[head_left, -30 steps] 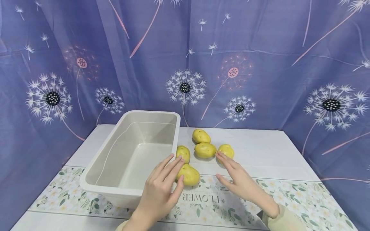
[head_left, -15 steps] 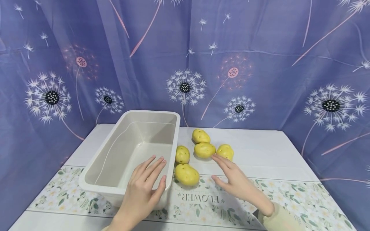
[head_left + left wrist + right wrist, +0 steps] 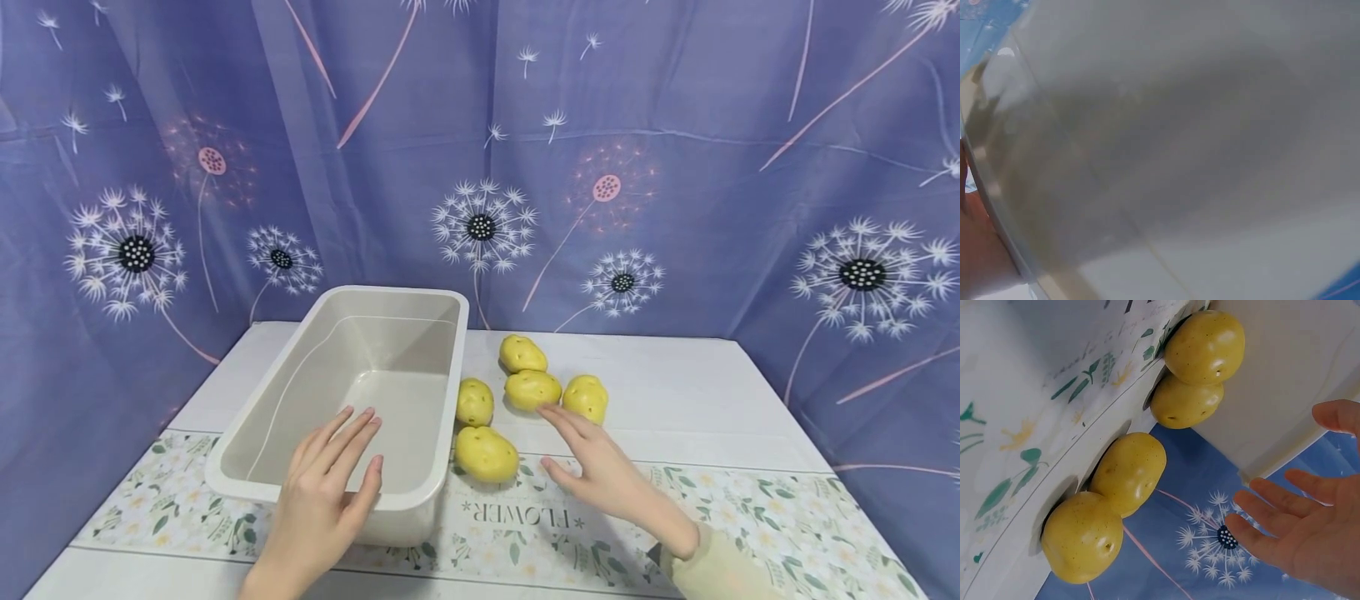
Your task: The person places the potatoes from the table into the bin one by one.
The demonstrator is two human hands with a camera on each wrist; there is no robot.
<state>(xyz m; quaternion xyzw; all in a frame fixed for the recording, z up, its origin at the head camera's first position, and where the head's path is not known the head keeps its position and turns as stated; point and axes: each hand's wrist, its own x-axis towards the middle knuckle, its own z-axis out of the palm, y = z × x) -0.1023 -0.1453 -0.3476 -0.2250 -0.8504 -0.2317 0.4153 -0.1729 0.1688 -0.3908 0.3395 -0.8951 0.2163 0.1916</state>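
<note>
My left hand [image 3: 318, 496] hovers over the near rim of a pale grey plastic bin [image 3: 457, 367], its fingers extended and holding nothing. In the left wrist view the bin's inner wall [image 3: 1210, 144] fills most of the picture, blurred. Several yellow potatoes lie on the table right of the bin. One potato [image 3: 486, 455] is nearest me, with another potato [image 3: 475, 402] behind it, both close by the bin wall. My right hand [image 3: 607, 475] is beside the potato group, fingers extended, near the middle potato [image 3: 532, 390] and the right potato [image 3: 587, 399]. In the right wrist view that hand [image 3: 1310, 519] holds nothing.
A white table [image 3: 667, 392] carries a floral band with the word FLOWER [image 3: 521, 514]. A farther potato [image 3: 522, 354] lies toward the back. Blue curtains [image 3: 390, 167] with dandelion prints stand behind and on both sides.
My left hand has moved left, away from the potatoes, to the near end of the bin. The right hand has shifted slightly left and nearer me. The potatoes have stayed about where they were.
</note>
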